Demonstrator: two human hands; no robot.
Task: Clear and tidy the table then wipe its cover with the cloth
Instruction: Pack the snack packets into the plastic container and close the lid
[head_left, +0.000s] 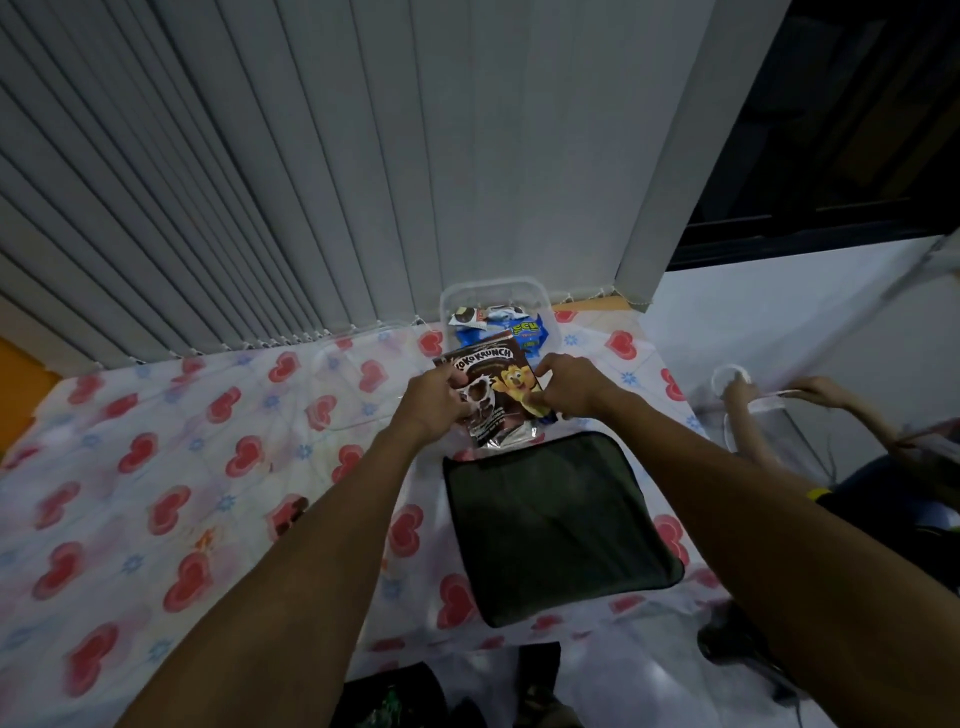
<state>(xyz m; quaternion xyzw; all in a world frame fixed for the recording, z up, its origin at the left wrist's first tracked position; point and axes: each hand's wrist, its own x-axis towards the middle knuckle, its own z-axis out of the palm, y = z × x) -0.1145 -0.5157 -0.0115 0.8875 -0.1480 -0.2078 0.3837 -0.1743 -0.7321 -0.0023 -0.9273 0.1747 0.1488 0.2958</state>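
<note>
A brown cereal packet is held over the table between both my hands. My left hand grips its left edge and my right hand pinches its right edge. Just behind it stands a clear plastic box holding blue and white snack packets. A dark green folded cloth lies flat on the table cover, which is white with red hearts, directly in front of the packet.
Grey vertical blinds hang behind the table. A clear lid lies left of the box. Another person's hands hold a clear item at the right, beyond the table edge. Dark objects sit on the floor below.
</note>
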